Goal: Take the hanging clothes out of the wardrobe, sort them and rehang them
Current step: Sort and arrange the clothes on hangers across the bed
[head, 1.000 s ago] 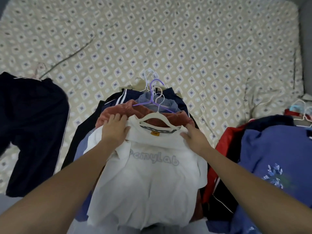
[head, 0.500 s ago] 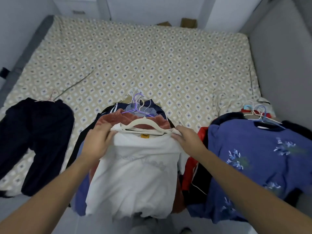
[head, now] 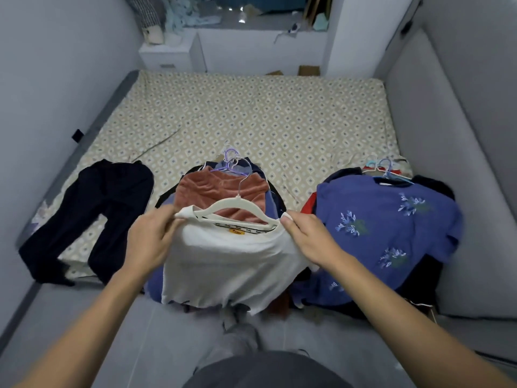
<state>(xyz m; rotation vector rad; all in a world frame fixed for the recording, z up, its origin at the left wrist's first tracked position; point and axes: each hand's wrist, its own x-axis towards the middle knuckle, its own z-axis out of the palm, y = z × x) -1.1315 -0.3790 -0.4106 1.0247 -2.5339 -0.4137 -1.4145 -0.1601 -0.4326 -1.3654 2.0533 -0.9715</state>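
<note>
A white T-shirt (head: 229, 264) on a cream hanger (head: 223, 204) is lifted off the middle pile at the foot of the bed. My left hand (head: 151, 239) grips its left shoulder and my right hand (head: 310, 236) pinches its right shoulder. Under it lies a rust-pink top (head: 218, 189) with purple hangers (head: 232, 163), on top of blue and dark garments. A blue flowered shirt (head: 386, 228) tops the right pile, hangers (head: 383, 166) at its collar. Dark trousers (head: 84, 217) lie spread at the left.
The patterned bedsheet (head: 251, 116) stretches bare behind the piles. Grey walls close in at the left (head: 42, 107) and right (head: 461, 135). A white cabinet (head: 167, 57) and a cluttered sill stand beyond the bed. My legs are on the grey floor (head: 140, 331) below.
Both hands have raised the white T-shirt off the pile and drawn it toward me. The view has pulled back, showing the whole bed and the far wall.
</note>
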